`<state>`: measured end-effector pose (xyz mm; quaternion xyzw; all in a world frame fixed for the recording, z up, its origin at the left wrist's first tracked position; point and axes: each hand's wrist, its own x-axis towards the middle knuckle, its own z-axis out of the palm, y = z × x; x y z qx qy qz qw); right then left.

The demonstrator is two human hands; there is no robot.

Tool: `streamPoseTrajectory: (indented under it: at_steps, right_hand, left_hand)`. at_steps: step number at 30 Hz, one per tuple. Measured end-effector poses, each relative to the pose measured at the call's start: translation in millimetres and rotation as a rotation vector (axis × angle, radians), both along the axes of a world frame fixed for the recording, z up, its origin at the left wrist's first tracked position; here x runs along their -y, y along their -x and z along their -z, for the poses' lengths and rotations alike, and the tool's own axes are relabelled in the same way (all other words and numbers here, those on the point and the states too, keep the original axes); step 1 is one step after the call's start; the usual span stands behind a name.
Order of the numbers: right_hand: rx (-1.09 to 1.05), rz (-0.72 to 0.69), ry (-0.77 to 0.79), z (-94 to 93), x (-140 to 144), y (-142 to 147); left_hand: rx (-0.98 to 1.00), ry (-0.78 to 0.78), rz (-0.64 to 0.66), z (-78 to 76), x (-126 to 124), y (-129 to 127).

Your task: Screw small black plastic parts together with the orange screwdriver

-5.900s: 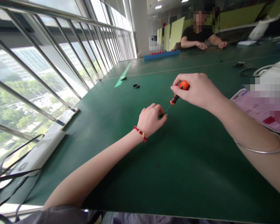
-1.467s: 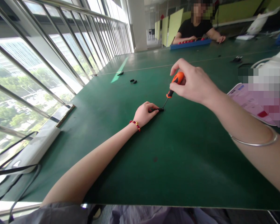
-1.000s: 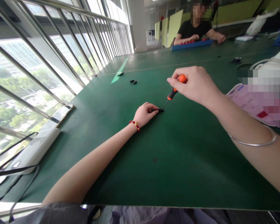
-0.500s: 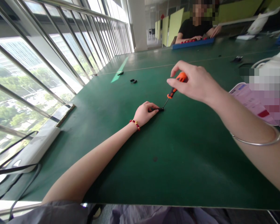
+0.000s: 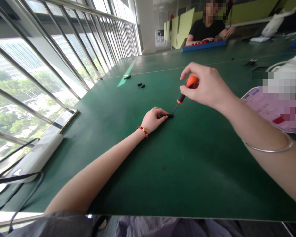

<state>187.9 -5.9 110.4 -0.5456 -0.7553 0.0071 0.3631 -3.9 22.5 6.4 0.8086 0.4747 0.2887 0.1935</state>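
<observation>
On the green table, my left hand [image 5: 153,119] is closed around a small black part [image 5: 170,115], pressing it against the tabletop; only its right end shows clearly past my fingers. My right hand [image 5: 205,84] grips an orange and black screwdriver [image 5: 181,98] by the handle, thumb and fingers around it. The tool slants down to the left, and its thin metal tip meets the right end of the black part. Exactly what the tip touches there is too small to make out.
Small black pieces [image 5: 141,85] lie beyond my left hand, with another black piece [image 5: 127,77] farther left. A pink printed package [image 5: 263,108] is at the right. A white power strip [image 5: 37,158] with cables lies left. Across the table a person sits behind a blue tray [image 5: 204,46].
The screwdriver handle has turned in my right hand, and that hand has shifted slightly right. My left hand and the black part stay put.
</observation>
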Motion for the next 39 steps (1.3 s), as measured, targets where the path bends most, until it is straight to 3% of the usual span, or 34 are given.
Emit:
streamPoseTrajectory:
  at_steps: [39]
  right_hand:
    - [0.018, -0.025, 0.021, 0.5, -0.7, -0.6]
  left_hand:
    - [-0.011, -0.006, 0.0, 1.8, -1.0, 0.3]
